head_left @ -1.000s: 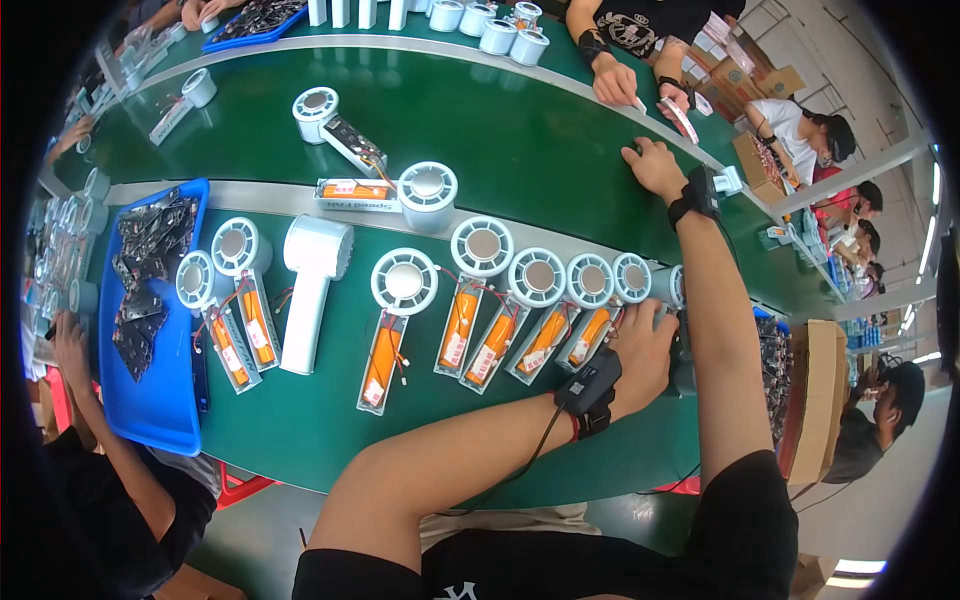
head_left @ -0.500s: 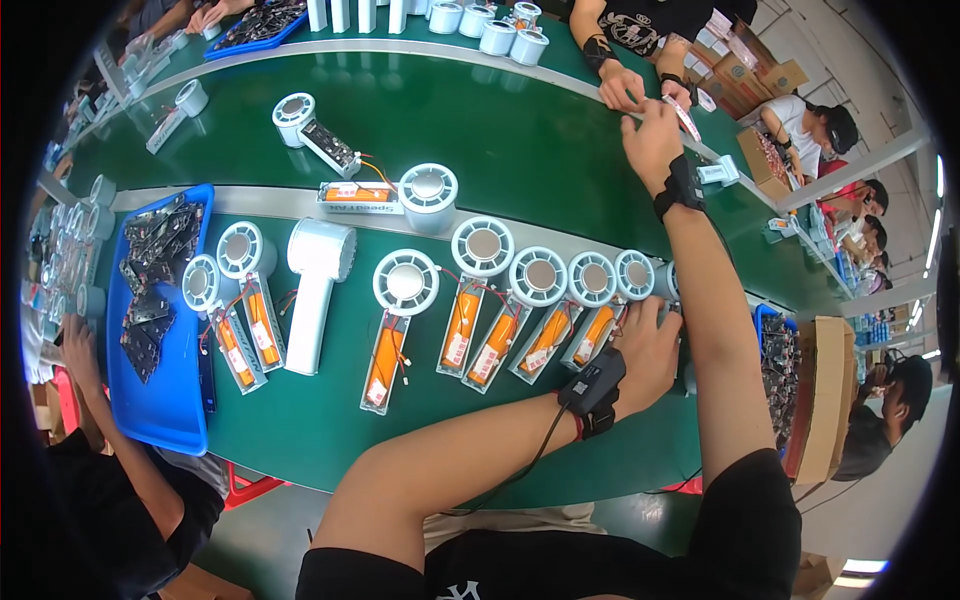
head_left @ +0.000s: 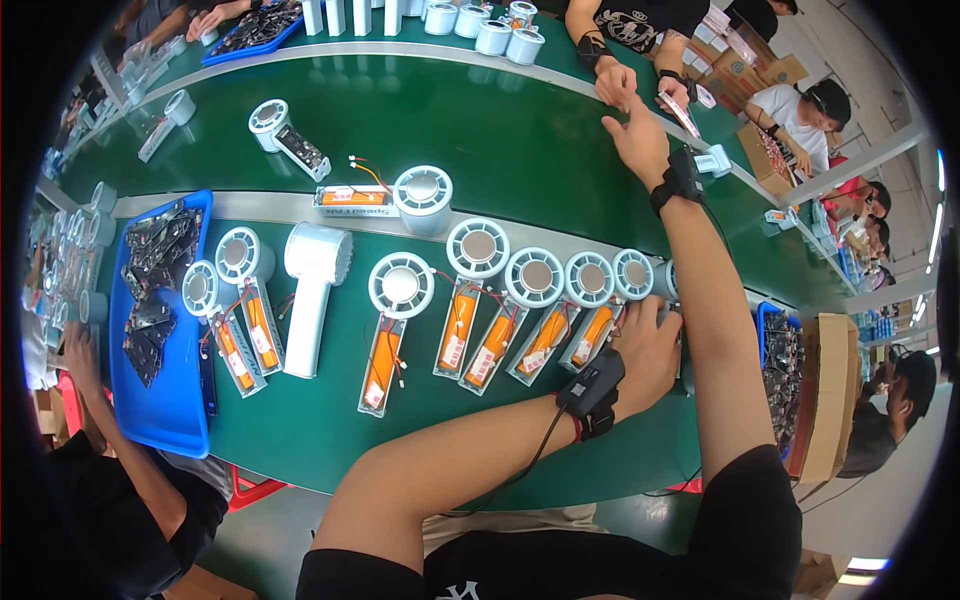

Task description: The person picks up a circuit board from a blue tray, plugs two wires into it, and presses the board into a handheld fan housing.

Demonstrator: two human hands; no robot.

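Note:
My left hand (head_left: 650, 355) is closed over the right end of a row of pale-blue handheld fans, next to the partly hidden last fan (head_left: 664, 279). The handle beneath my palm is mostly hidden. In the row, fans such as this one (head_left: 535, 277) lie with handles exposed, showing orange batteries (head_left: 490, 348) and thin wires. My right hand (head_left: 641, 143) reaches across the green belt, thumb and a finger apart, with nothing visible in it. Its fingertips are close to a co-worker's hand (head_left: 616, 85); whether they touch I cannot tell.
A blue tray (head_left: 165, 425) of dark circuit boards stands at left, another (head_left: 770, 320) at far right beside a cardboard box (head_left: 830, 390). One fan (head_left: 422, 198) lies across the metal rail; another (head_left: 290, 140) is on the belt (head_left: 480, 110). A neighbour's hand (head_left: 78, 350) is beside the left tray.
My right hand has moved slightly left, its thumb and finger now apart. The belt fans have drifted left, and wires by the rail fan now end free. My left hand stays put.

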